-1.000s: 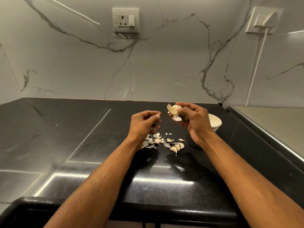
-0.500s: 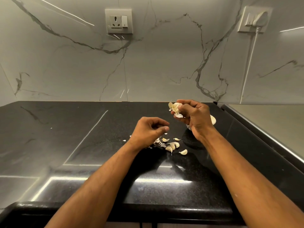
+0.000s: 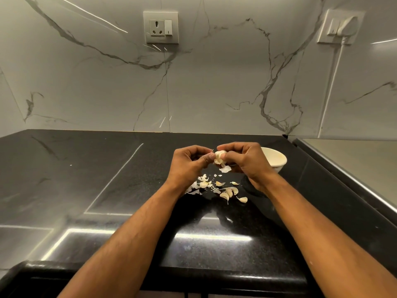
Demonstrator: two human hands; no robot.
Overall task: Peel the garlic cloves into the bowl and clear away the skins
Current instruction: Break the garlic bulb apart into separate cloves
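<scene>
Above the black counter, my right hand (image 3: 245, 163) grips a piece of garlic (image 3: 219, 158) with loose papery skin hanging from it. My left hand (image 3: 189, 163) has come up against it, thumb and fingertips pinching the garlic from the left. Below the hands, several garlic cloves (image 3: 228, 193) and skin scraps (image 3: 198, 186) lie scattered on the counter. A small white bowl (image 3: 278, 161) stands just behind my right hand, partly hidden by it.
The black stone counter (image 3: 107, 190) runs to a marble wall with a socket (image 3: 160, 27). At the right, a raised steel surface (image 3: 354, 166) borders the counter. A plugged-in white cable (image 3: 335, 67) hangs down the right wall.
My left hand rose from the pile on the counter and met the garlic held by my right hand. One clove now lies further right in the pile.
</scene>
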